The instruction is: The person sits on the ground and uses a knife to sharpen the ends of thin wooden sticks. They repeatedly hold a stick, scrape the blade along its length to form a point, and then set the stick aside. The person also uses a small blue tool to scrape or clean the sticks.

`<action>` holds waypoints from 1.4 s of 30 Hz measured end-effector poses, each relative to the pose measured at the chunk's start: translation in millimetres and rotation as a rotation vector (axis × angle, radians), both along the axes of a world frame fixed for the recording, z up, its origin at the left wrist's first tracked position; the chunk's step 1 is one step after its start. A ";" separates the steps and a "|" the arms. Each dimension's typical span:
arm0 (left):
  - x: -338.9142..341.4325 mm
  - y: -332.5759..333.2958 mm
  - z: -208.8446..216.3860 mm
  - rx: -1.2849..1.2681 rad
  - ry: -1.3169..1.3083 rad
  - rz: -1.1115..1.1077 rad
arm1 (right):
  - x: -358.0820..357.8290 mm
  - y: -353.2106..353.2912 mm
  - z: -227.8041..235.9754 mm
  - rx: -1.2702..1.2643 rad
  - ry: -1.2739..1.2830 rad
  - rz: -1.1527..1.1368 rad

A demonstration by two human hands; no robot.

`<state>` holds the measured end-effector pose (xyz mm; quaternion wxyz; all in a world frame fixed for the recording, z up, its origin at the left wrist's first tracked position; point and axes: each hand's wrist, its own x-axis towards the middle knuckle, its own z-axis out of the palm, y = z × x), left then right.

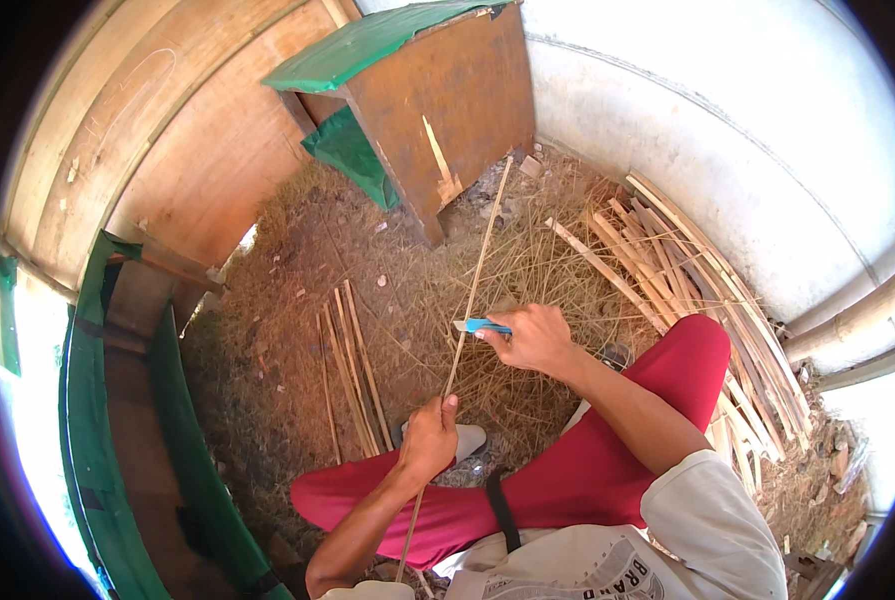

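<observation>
A long, thin bamboo strip (pixel 481 258) slants up and away from my lap toward the wooden cabinet. My left hand (pixel 428 438) is closed around its lower part, near my left knee. In my right hand (pixel 533 338) is a blue utility knife (pixel 487 326), gripped by its handle. The blade points left and meets or nearly meets the strip, well above my left hand. Whether the edge is cutting in, I cannot tell. The strip's lower end runs down past my left forearm.
Several cut strips (pixel 352 365) lie on the dirt floor at left. Thin shavings (pixel 507 280) litter the middle. A pile of split bamboo (pixel 687 265) rests by the right wall. Ahead stands a brown cabinet (pixel 447 110) with a green cover; a green-edged bench (pixel 127 430) is at far left.
</observation>
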<state>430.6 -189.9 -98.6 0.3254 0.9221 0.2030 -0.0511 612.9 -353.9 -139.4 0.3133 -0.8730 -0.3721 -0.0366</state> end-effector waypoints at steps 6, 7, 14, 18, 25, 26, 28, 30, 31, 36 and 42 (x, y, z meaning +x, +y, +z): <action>-37.6 -3.6 -1.0 -0.014 0.055 -0.067 | 43.0 -14.6 5.7 -0.205 0.266 -0.182; -44.5 -4.8 12.3 -0.046 0.067 -0.085 | 56.0 -22.8 7.0 -0.268 0.343 -0.230; -90.5 -1.6 37.1 -0.032 0.191 -0.092 | 50.8 -22.5 -10.6 -0.224 0.328 -0.309; -116.8 -1.0 66.7 -0.062 0.292 -0.009 | 66.8 -28.4 -11.5 -0.196 0.357 -0.392; -196.7 29.2 78.7 0.148 0.249 -0.127 | 111.0 -75.9 -50.7 -0.182 0.343 -0.789; -207.0 45.2 74.9 0.216 0.200 -0.141 | 109.9 -76.8 -50.3 -0.203 0.341 -0.793; -193.3 67.1 91.2 0.231 0.187 -0.199 | 104.0 -77.5 -49.8 -0.256 0.328 -0.795; -175.4 73.4 105.5 0.284 0.173 -0.205 | 93.0 -62.5 -24.1 -0.182 0.405 -0.704; -161.3 75.1 110.5 0.329 0.156 -0.200 | 87.3 -55.2 -2.0 -0.143 0.435 -0.657; -63.7 98.7 101.1 0.403 0.044 -0.447 | 38.2 -41.2 54.6 0.263 0.024 -0.073; 44.0 96.4 94.0 0.384 0.035 -0.612 | 25.0 -24.6 32.1 0.085 -0.339 0.158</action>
